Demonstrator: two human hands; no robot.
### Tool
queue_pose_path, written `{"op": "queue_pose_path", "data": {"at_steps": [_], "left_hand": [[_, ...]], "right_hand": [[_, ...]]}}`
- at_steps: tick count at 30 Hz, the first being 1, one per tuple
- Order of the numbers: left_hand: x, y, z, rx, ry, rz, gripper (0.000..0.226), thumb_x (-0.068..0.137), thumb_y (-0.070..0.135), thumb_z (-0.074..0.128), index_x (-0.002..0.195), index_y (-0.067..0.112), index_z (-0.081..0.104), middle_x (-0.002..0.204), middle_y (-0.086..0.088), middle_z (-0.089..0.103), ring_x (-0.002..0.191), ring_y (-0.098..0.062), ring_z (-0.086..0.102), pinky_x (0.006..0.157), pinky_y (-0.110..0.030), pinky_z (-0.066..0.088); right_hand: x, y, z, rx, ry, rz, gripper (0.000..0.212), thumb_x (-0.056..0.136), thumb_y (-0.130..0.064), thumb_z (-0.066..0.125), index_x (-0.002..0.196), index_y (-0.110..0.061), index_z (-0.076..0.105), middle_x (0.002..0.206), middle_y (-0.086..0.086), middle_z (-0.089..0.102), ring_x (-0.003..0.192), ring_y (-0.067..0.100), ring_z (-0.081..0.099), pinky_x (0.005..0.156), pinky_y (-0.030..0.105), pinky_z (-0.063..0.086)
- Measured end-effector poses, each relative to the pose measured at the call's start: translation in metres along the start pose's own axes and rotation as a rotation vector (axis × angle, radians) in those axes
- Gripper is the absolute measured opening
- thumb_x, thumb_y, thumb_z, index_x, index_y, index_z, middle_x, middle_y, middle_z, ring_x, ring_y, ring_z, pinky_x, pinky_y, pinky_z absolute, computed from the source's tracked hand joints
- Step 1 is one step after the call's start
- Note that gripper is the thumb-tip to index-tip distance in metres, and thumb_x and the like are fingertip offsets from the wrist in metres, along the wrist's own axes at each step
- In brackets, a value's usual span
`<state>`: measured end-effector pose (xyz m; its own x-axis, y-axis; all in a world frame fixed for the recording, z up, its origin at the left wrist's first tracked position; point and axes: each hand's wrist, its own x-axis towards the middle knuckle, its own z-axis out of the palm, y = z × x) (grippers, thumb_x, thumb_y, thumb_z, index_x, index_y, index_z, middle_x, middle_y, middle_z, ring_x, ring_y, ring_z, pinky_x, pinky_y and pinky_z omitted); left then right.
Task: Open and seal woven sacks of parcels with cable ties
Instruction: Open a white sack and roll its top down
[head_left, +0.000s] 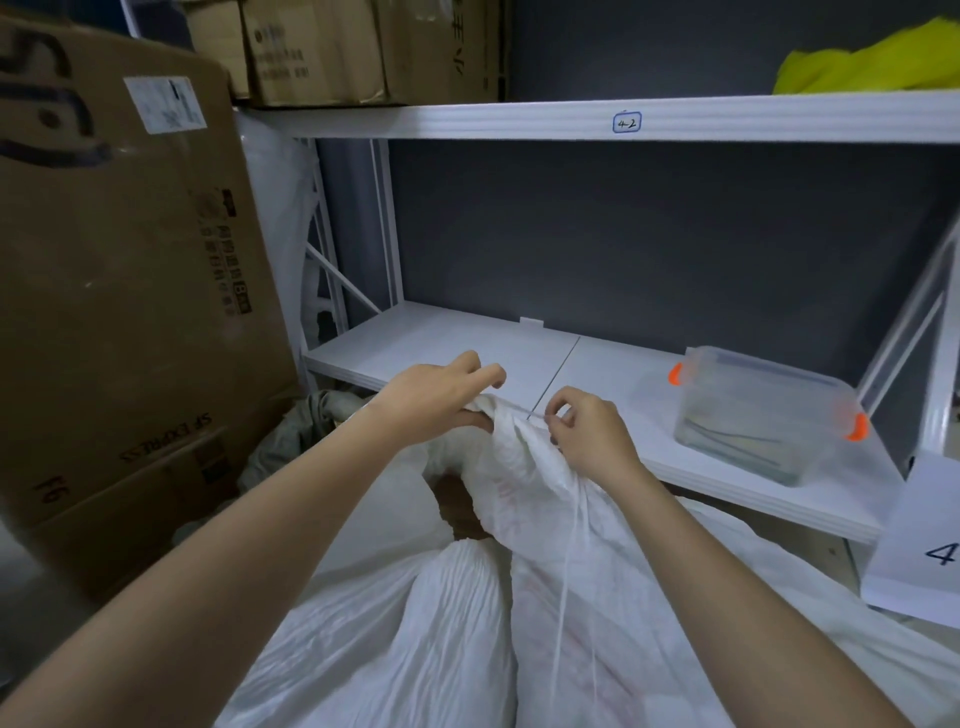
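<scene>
Head view: a white woven sack (467, 623) lies in front of a white shelf (467, 338), its neck bunched. Left hand (436, 400) grips the gathered neck. Right hand (587, 431) pinches a thin cable tie (527, 414) at the neck.

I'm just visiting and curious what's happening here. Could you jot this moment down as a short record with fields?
Place: storage room with white shelving
Main item: white woven sack, neck gathered
Left hand: grips the bunched neck
Right hand: pinches a thin white cable tie at the neck
On lower shelf: clear plastic box with orange clasps
At left: large cardboard box
Stage: sack looks partway through sealing; whether the tie is fastened cannot be told
</scene>
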<state>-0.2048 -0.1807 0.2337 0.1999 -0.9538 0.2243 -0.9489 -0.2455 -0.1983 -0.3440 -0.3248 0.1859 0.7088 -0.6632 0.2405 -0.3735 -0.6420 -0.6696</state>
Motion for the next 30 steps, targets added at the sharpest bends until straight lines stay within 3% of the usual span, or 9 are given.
{"op": "queue_pose_path", "data": {"at_steps": [6,9,11,16,19,22,26,28,30], "left_hand": [[0.001,0.0,-0.002,0.025,-0.001,0.044,0.033,0.096,0.041,0.049,0.123,0.022,0.051,0.128,-0.002,0.042,0.089,-0.019,0.059,0.08,-0.031,0.054],[0.003,0.0,-0.005,0.061,-0.004,0.024,0.033,0.097,0.04,0.048,0.121,0.019,0.057,0.124,-0.002,0.045,0.087,-0.018,0.058,0.071,-0.026,0.048],[0.008,0.004,-0.005,0.098,-0.009,0.01,0.032,0.098,0.038,0.046,0.12,0.018,0.058,0.119,-0.003,0.046,0.084,-0.018,0.056,0.065,-0.025,0.038],[0.024,0.009,-0.005,0.13,-0.095,-0.006,0.035,0.098,0.041,0.041,0.105,0.014,0.062,0.103,-0.005,0.053,0.081,-0.021,0.054,0.064,-0.03,0.037],[0.024,0.003,-0.004,0.048,-0.168,-0.024,0.044,0.098,0.047,0.039,0.095,0.011,0.062,0.094,-0.005,0.058,0.085,-0.02,0.05,0.068,-0.031,0.037],[0.016,-0.008,0.003,0.167,-0.156,-0.074,0.051,0.095,0.057,0.035,0.104,0.015,0.064,0.106,-0.004,0.058,0.1,-0.022,0.048,0.084,-0.033,0.036],[-0.001,-0.001,0.019,0.389,0.333,-0.223,0.035,0.084,0.05,0.063,0.086,0.015,0.06,0.087,-0.003,0.057,0.076,-0.022,0.053,0.069,-0.033,0.044],[-0.008,0.01,0.017,0.059,0.4,-0.291,0.035,0.092,0.045,0.054,0.077,0.014,0.056,0.076,-0.002,0.056,0.068,-0.021,0.053,0.063,-0.033,0.044],[-0.016,0.025,0.012,-0.369,0.164,-0.468,0.048,0.098,0.05,0.036,0.073,0.015,0.057,0.072,0.0,0.06,0.066,-0.017,0.057,0.065,-0.029,0.045]], "right_hand": [[0.004,-0.003,-0.004,-0.064,-0.354,0.124,0.019,0.087,-0.011,0.054,0.085,-0.018,0.072,0.093,0.0,0.067,0.079,0.017,0.061,0.068,0.027,0.049],[-0.01,-0.02,-0.011,-0.127,-0.151,0.035,0.031,0.092,-0.011,0.046,0.106,-0.017,0.072,0.115,0.001,0.068,0.105,0.02,0.061,0.086,0.029,0.049],[-0.027,-0.035,-0.009,-0.063,-0.014,-0.059,0.034,0.096,-0.016,0.043,0.123,-0.014,0.063,0.129,0.003,0.061,0.119,0.023,0.054,0.096,0.032,0.044],[-0.055,-0.052,0.033,-0.158,-0.255,-0.007,0.079,0.093,-0.03,0.051,0.151,-0.005,0.003,0.15,0.014,0.025,0.136,0.033,0.028,0.104,0.04,0.034],[-0.048,-0.047,0.052,-0.101,-0.06,-0.011,0.062,0.094,-0.039,0.054,0.139,-0.007,0.026,0.131,0.013,0.046,0.12,0.031,0.046,0.087,0.038,0.04],[-0.024,-0.043,0.048,0.241,-0.239,0.151,0.041,0.088,-0.039,0.065,0.116,-0.012,0.051,0.104,0.006,0.061,0.093,0.022,0.059,0.07,0.032,0.043],[0.0,-0.045,0.034,0.774,-0.491,0.35,0.019,0.086,-0.008,0.064,0.106,-0.006,0.064,0.104,0.019,0.068,0.087,0.026,0.066,0.072,0.031,0.054],[0.011,-0.046,0.028,0.909,-0.51,0.346,0.013,0.088,-0.004,0.05,0.094,-0.004,0.062,0.091,0.018,0.065,0.08,0.027,0.063,0.072,0.034,0.051],[0.021,-0.051,0.021,1.053,-0.547,0.331,0.021,0.084,-0.005,0.038,0.085,-0.003,0.059,0.078,0.013,0.06,0.07,0.025,0.058,0.07,0.035,0.047]]}}
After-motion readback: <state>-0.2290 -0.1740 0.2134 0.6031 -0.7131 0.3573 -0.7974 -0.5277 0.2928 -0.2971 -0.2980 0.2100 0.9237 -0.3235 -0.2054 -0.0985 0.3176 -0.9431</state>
